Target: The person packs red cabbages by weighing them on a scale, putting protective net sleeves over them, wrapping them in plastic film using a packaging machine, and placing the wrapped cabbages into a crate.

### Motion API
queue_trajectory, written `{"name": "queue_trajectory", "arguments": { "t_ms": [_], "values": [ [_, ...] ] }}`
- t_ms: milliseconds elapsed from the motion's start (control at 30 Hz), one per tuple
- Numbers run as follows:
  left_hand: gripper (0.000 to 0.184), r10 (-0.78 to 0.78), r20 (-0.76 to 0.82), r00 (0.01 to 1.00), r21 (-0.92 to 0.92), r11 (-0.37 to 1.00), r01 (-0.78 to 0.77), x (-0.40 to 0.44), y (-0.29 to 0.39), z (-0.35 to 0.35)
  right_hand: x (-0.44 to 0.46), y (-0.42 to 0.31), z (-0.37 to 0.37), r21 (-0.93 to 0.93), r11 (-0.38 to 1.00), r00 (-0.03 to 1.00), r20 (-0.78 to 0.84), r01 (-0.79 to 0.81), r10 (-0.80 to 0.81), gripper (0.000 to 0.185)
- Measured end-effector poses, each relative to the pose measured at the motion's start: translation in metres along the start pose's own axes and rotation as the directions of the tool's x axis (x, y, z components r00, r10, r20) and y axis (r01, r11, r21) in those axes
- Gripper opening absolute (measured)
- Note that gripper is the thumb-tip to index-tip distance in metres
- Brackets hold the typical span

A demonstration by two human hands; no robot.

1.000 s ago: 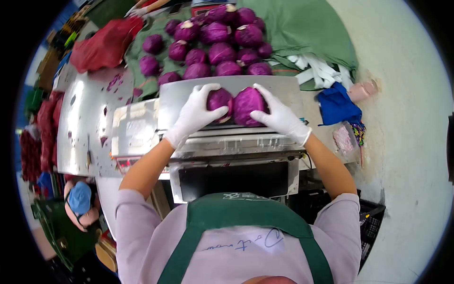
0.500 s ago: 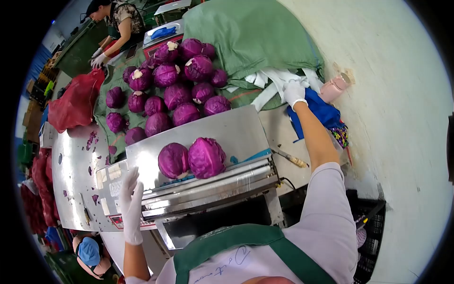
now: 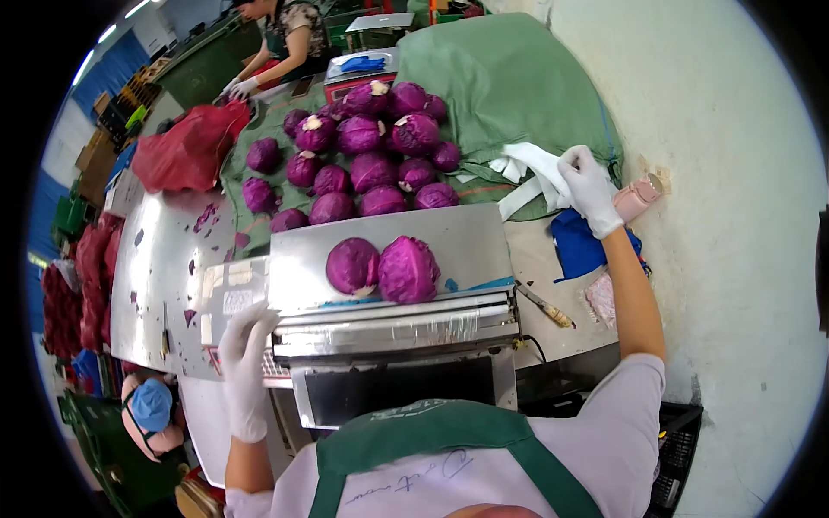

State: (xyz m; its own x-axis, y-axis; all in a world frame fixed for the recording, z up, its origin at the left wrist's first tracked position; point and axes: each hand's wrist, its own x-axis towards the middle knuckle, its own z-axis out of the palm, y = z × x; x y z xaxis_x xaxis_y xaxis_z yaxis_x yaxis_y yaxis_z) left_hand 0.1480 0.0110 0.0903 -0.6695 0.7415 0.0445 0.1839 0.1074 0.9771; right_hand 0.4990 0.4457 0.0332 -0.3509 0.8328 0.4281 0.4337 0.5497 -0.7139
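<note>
My left hand [image 3: 245, 369], in a white glove, hovers at the left end of the wrapping machine [image 3: 397, 332]. Its fingers are slightly bent and apart, with nothing in them. Two red cabbages, one rounder [image 3: 353, 266] and one more wrinkled [image 3: 409, 269], rest side by side on the machine's metal plate [image 3: 471, 246]. My gloved right hand [image 3: 591, 192] is raised at the white strips [image 3: 540, 166], fingers closed in a pinch; whether a strip is between them I cannot make out. A blue cloth [image 3: 577, 246] lies below that hand.
More red cabbages [image 3: 373, 172] are piled on green sacking behind the plate. A pink bottle [image 3: 639, 198] stands by the wall, a knife [image 3: 546, 306] lies right of the machine. A red sack [image 3: 192, 148] sits at left; a co-worker [image 3: 289, 39] works beyond it.
My right hand has lifted from among the white strips, its fingers now pinched, and some strips have shifted. My left hand's fingers have bent more. The view has swung left.
</note>
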Motion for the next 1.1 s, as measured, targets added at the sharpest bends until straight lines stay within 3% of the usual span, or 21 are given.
{"name": "queue_trajectory", "arguments": {
  "t_ms": [67,133,200,233,267,333,467,533,600,667,700,733,767,800,867,900,933,1000,1033,1067,1100],
  "values": [
    [0.023,-0.013,0.102,0.995,-0.116,0.993,0.025,0.002,0.006,0.019,-0.025,-0.062,-0.013,0.103,0.990,0.993,0.062,0.094,-0.100,0.012],
    [0.031,-0.055,0.259,0.964,-0.284,0.950,0.131,0.000,0.012,0.043,-0.066,-0.140,-0.019,0.326,0.943,0.983,0.184,-0.065,0.004,0.012],
    [0.040,-0.028,0.376,0.926,-0.402,0.895,0.190,-0.005,0.030,0.068,-0.102,-0.190,-0.014,0.372,0.928,0.966,0.230,0.027,-0.120,0.013],
    [0.044,-0.095,0.448,0.889,-0.467,0.823,0.323,-0.005,0.028,0.076,-0.122,-0.211,-0.012,0.412,0.906,0.945,0.246,0.101,-0.217,0.015],
    [0.048,-0.140,0.524,0.840,-0.515,0.734,0.443,-0.003,0.019,0.081,-0.140,-0.227,-0.007,0.435,0.897,0.939,0.272,0.075,-0.210,0.014],
    [0.047,-0.169,0.572,0.803,-0.553,0.643,0.530,-0.002,0.006,0.079,-0.162,-0.249,-0.006,0.297,0.938,0.856,0.424,0.177,-0.296,0.012],
    [0.031,-0.218,0.483,0.848,-0.479,0.745,0.465,-0.010,-0.020,0.059,-0.208,-0.268,0.005,0.176,0.943,0.815,0.475,0.283,-0.333,0.012],
    [0.026,-0.205,0.519,0.830,-0.492,0.723,0.486,-0.017,-0.027,0.049,-0.224,-0.281,0.006,0.423,0.904,0.729,0.638,-0.063,-0.247,0.016],
    [0.029,-0.070,0.516,0.854,-0.593,0.691,0.414,-0.019,-0.039,0.046,-0.228,-0.281,-0.008,0.580,0.661,0.640,0.744,-0.477,-0.190,0.027],
    [0.030,-0.063,0.491,0.869,-0.638,0.653,0.408,-0.028,-0.038,0.048,-0.219,-0.279,0.005,0.723,0.416,0.711,0.668,-0.551,-0.220,0.033],
    [0.029,-0.021,0.494,0.869,-0.680,0.614,0.401,-0.031,-0.043,0.052,-0.218,-0.273,0.022,0.714,0.522,0.813,0.578,-0.467,-0.064,0.038],
    [0.027,0.024,0.492,0.870,-0.721,0.572,0.392,-0.034,-0.045,0.055,-0.221,-0.272,0.047,0.546,0.775,0.889,0.455,-0.316,0.042,0.036],
    [0.021,0.085,0.548,0.832,-0.723,0.548,0.421,-0.037,-0.043,0.062,-0.229,-0.253,0.075,0.488,0.837,0.896,0.443,-0.249,0.008,0.033],
    [0.016,0.004,0.580,0.814,-0.647,0.610,0.458,-0.043,-0.040,0.067,-0.235,-0.253,0.099,0.536,0.843,0.918,0.356,-0.048,-0.175,0.030],
    [0.011,0.059,0.488,0.871,-0.615,0.731,0.295,-0.053,-0.040,0.076,-0.251,-0.271,0.129,0.481,0.873,0.961,0.194,0.081,-0.196,0.033],
    [0.011,0.141,0.379,0.914,-0.597,0.793,0.125,-0.053,-0.039,0.079,-0.253,-0.273,0.134,0.561,0.828,0.969,0.214,-0.015,-0.127,0.034],
    [0.009,0.457,0.107,0.883,-0.240,0.874,-0.423,-0.051,-0.032,0.077,-0.255,-0.272,0.136,0.633,0.767,0.969,0.240,-0.109,-0.060,0.035],
    [0.008,0.629,0.014,0.777,-0.082,0.775,-0.626,-0.049,-0.039,0.075,-0.263,-0.263,0.142,0.762,0.589,0.955,0.291,-0.270,0.062,0.026],
    [0.007,0.574,0.002,0.819,-0.347,0.769,-0.537,-0.046,-0.046,0.080,-0.263,-0.263,0.138,0.753,0.581,0.943,0.319,-0.310,0.090,0.022],
    [0.012,0.408,0.061,0.911,-0.541,0.780,-0.313,-0.050,-0.050,0.082,-0.263,-0.265,0.134,0.742,0.572,0.930,0.348,-0.350,0.119,0.019],
    [0.013,0.266,0.128,0.956,-0.635,0.762,-0.127,-0.046,-0.053,0.081,-0.263,-0.264,0.133,0.696,0.647,0.946,0.292,-0.312,0.142,0.016]
  ]
}}
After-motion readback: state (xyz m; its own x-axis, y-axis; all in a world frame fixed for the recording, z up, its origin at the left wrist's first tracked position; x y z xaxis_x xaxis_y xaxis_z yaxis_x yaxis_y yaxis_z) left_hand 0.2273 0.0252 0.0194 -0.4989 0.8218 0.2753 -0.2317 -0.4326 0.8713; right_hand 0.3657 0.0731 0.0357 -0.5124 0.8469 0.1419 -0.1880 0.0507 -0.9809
